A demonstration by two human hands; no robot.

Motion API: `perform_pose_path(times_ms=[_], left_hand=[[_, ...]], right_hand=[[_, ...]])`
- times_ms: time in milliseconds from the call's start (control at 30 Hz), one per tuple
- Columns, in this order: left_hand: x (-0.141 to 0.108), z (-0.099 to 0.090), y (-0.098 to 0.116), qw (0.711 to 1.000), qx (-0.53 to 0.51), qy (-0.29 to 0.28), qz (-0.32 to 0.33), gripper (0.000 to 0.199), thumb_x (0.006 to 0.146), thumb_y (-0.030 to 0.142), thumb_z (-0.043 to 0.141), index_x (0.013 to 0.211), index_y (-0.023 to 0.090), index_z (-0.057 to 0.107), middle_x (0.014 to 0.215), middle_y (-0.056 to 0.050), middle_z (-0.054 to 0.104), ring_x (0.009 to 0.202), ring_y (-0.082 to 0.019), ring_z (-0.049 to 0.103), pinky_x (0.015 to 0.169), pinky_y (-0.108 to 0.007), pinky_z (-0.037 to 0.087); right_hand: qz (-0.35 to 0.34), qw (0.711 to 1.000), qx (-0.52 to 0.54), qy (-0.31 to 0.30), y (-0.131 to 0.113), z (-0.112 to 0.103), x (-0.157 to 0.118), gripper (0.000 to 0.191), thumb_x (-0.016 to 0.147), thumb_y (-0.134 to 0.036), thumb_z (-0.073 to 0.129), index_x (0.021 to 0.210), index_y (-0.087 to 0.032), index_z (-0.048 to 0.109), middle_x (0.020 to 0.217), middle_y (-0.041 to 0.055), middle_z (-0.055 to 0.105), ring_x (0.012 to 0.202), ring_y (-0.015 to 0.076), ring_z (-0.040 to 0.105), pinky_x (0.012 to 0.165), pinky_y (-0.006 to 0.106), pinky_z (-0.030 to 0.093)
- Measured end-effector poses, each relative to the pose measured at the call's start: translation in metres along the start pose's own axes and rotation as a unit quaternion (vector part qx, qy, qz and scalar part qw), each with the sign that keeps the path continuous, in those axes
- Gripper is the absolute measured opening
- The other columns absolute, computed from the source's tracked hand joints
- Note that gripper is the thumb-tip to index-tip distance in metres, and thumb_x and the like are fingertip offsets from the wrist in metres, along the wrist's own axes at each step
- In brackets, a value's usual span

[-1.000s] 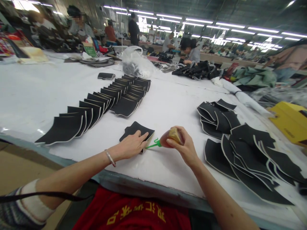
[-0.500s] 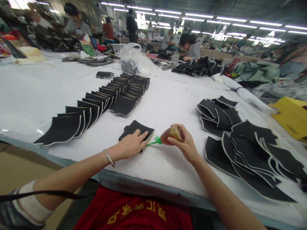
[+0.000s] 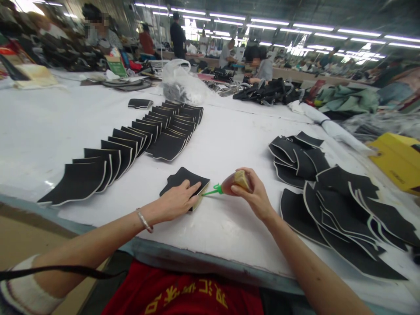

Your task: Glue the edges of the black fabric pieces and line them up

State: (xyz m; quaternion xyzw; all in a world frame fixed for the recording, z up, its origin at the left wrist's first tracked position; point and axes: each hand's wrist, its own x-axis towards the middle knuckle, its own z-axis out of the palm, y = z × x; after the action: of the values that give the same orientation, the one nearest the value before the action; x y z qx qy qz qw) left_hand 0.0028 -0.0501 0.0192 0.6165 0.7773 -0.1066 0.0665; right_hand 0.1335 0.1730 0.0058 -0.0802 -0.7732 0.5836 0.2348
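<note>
My left hand [image 3: 180,199] lies on a black leather-like piece [image 3: 181,176], index finger stretched towards its right edge and the other fingers partly folded. The piece sits flat on the white-covered table, its pale edge showing beside my thumb. In my right hand [image 3: 256,194] is a squeeze bottle of amber liquid [image 3: 229,184], tilted on its side with fingers and thumb wrapped round its base. Its thin green nozzle [image 3: 213,190] points left, the tip at the piece's right edge, near my left fingers. Whether liquid comes out is too small to tell.
Overlapping rows of black pieces [image 3: 126,144] stretch away at left. Loose black pieces [image 3: 344,210] are heaped at right, near a yellow box [image 3: 398,159]. A clear plastic bag [image 3: 182,83] stands farther back, and other people work beyond the table.
The nozzle tip has shifted slightly along the piece's right edge, towards its far corner. My left hand still rests on the piece. The whole view has shifted a little.
</note>
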Motion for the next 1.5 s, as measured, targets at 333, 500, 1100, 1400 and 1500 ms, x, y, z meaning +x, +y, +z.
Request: perform_pose_path(times_ms=[333, 500, 1100, 1400, 1500], left_hand=[[0.001, 0.008, -0.005, 0.998, -0.056, 0.027, 0.013, 0.027, 0.093, 0.007, 0.040, 0.095, 0.009, 0.067, 0.149, -0.020, 0.041, 0.103, -0.028, 0.053, 0.068, -0.036, 0.053], [0.001, 0.009, -0.006, 0.998, -0.049, 0.024, 0.015, 0.027, 0.093, 0.008, 0.039, 0.093, 0.009, 0.067, 0.150, -0.019, 0.041, 0.104, -0.028, 0.052, 0.068, -0.035, 0.052], [0.001, 0.001, -0.001, 0.997, -0.077, -0.008, -0.016, 0.037, 0.099, 0.020, 0.033, 0.116, 0.014, 0.066, 0.154, -0.017, 0.035, 0.115, -0.032, 0.048, 0.073, -0.035, 0.049], [-0.012, 0.010, -0.020, 0.884, -0.317, 0.180, -0.293, 0.049, 0.094, 0.042, 0.046, 0.133, 0.013, 0.055, 0.122, -0.014, 0.057, 0.109, -0.025, 0.057, 0.093, -0.035, 0.044], [-0.013, 0.021, -0.037, 0.851, -0.279, 0.187, -0.405, 0.056, 0.082, 0.045, 0.061, 0.125, 0.009, 0.056, 0.116, -0.019, 0.058, 0.107, -0.032, 0.057, 0.086, -0.038, 0.044]], right_hand=[[-0.041, 0.996, -0.069, 0.044, 0.002, 0.000, -0.003, 0.050, 0.076, -0.044, 0.079, 0.114, -0.024, 0.054, 0.102, 0.0009, 0.059, 0.091, 0.0214, 0.058, 0.086, 0.036, 0.046], [-0.018, 0.997, -0.043, 0.062, 0.000, 0.003, -0.003, 0.048, 0.075, -0.045, 0.078, 0.112, -0.024, 0.055, 0.099, -0.0001, 0.060, 0.089, 0.0213, 0.058, 0.085, 0.036, 0.047], [0.164, 0.971, 0.166, 0.045, -0.015, 0.024, -0.037, 0.043, 0.070, -0.045, 0.082, 0.099, -0.022, 0.060, 0.089, 0.0001, 0.063, 0.083, 0.0195, 0.060, 0.074, 0.032, 0.053], [0.261, 0.786, 0.510, 0.233, -0.016, -0.037, -0.006, 0.050, 0.061, -0.033, 0.086, 0.106, -0.025, 0.067, 0.107, 0.0082, 0.069, 0.086, 0.0260, 0.070, 0.057, 0.034, 0.065], [0.199, 0.734, 0.595, 0.261, -0.026, -0.060, 0.003, 0.070, 0.064, -0.042, 0.084, 0.126, -0.023, 0.061, 0.115, 0.0162, 0.066, 0.091, 0.0273, 0.069, 0.050, 0.027, 0.064]])
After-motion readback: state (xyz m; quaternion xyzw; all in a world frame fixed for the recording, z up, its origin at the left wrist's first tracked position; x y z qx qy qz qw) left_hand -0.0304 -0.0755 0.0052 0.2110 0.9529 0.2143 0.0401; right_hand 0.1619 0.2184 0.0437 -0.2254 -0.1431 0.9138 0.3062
